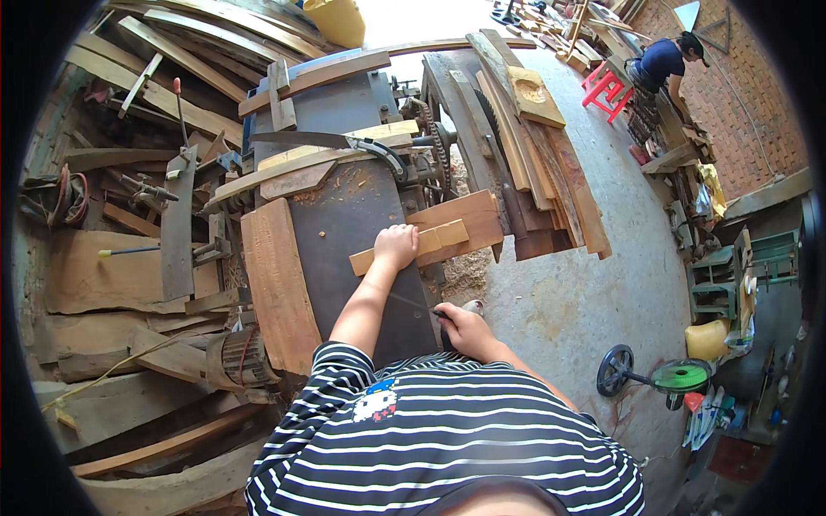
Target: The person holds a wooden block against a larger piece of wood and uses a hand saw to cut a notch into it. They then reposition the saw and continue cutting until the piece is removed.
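Observation:
My left hand (397, 247) is closed over a narrow light-brown wooden strip (443, 236), which has cross lines marked or cut near its right end. Under that strip lies a wider reddish board (477, 222), reaching past the right edge of the dark metal machine table (344, 284). Close to my body, my right hand (465, 329) grips the dark handle of a thin-bladed tool (413, 303). Its grey blade points left over the table, below the strip; the exact kind cannot be made out. A pruning saw (318, 139) with a curved black handle rests on boards farther up the table.
A thick plank (280, 284) lies along the table's left side. Boards (551, 172) are stacked at right, beside a toothed wheel (437, 146). An electric motor (245, 357) sits lower left. A person (662, 73) bends near a red stool (607, 90); a fan (680, 376) stands right.

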The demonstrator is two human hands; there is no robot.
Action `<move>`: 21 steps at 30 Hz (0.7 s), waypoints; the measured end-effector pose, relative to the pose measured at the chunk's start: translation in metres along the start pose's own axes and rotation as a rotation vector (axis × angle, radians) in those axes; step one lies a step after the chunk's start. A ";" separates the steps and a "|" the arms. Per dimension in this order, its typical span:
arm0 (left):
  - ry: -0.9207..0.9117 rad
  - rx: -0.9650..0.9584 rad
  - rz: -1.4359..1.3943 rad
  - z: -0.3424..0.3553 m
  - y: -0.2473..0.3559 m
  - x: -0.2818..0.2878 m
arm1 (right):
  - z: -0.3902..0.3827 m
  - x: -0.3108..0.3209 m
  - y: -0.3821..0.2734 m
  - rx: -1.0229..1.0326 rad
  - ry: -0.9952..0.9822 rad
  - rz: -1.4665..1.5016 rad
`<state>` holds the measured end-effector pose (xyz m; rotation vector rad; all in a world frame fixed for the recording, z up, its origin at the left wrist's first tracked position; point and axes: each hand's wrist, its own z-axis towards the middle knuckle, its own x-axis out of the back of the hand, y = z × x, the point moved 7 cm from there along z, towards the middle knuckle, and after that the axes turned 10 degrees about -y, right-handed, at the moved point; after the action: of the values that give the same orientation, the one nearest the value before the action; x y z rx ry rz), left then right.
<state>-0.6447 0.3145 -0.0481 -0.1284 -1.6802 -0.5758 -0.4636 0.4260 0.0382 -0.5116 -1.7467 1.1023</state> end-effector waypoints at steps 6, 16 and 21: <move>0.021 -0.008 -0.048 0.001 -0.001 0.002 | -0.001 0.011 0.005 -0.098 0.136 -0.320; 0.057 0.006 -0.104 -0.003 -0.003 0.002 | -0.011 0.021 0.021 -0.083 0.389 -0.194; 0.032 0.036 -0.108 -0.004 -0.003 0.003 | -0.016 0.015 0.042 -0.115 0.369 -0.001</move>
<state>-0.6430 0.3093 -0.0461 -0.0023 -1.6729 -0.6248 -0.4618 0.4656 0.0117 -0.7356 -1.4891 0.8462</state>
